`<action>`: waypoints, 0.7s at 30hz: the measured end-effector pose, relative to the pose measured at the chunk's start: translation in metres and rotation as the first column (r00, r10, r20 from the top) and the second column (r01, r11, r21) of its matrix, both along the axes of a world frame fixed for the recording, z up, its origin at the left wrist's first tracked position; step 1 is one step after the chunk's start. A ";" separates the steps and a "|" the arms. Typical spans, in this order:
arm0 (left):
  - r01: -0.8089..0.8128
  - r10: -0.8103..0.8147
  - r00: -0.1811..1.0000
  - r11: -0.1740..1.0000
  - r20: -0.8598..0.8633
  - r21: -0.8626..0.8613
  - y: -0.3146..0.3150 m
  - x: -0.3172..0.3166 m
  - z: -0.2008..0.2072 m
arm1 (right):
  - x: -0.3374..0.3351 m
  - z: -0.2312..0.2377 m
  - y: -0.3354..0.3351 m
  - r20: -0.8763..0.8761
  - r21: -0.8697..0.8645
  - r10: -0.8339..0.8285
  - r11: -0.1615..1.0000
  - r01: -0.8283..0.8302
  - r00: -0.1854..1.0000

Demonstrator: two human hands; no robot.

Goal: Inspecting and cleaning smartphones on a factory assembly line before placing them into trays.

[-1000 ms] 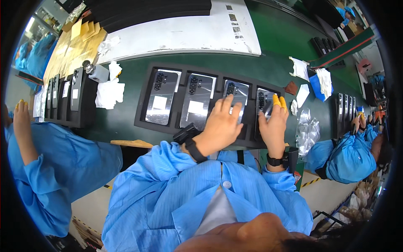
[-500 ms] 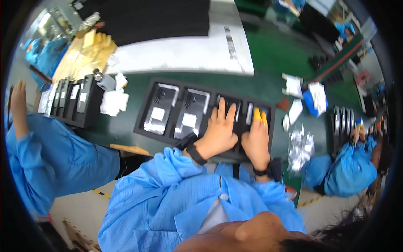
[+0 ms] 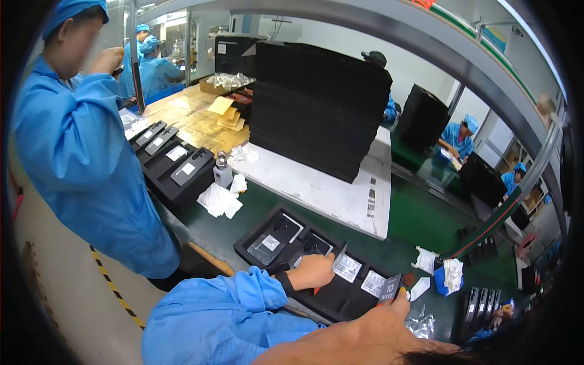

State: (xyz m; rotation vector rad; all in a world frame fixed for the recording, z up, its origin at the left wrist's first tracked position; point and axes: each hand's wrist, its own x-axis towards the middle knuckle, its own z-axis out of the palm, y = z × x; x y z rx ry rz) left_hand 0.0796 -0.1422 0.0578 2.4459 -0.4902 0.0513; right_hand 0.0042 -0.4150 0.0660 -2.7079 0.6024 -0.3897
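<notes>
A black foam tray lies on the green table before me, with phones in its compartments. In its leftmost compartment is a dark phone with a white label; a second phone is partly behind my left hand. That hand's fingers are closed on a thin dark slab, seen nearly edge-on. White labels show in the two right-hand compartments. At the tray's right end my right hand, with a yellow fingertip cover, is closed on a tilted dark phone-sized panel with printing.
Left of me a co-worker in blue stands by another phone tray. A metal-topped bottle and crumpled tissues lie nearby. A black stack stands behind on a white board. Right: a blue tissue container and clear plastic.
My view has tilted up and turned. Both hands were resting over the tray's right compartments; now each holds a thin dark piece raised there, and white labels show in those compartments.
</notes>
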 end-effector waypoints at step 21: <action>0.266 -0.287 0.943 0.954 -0.168 -0.139 0.001 0.003 -0.008 | 0.085 0.013 0.082 -0.075 0.180 0.611 0.785 -0.593 0.788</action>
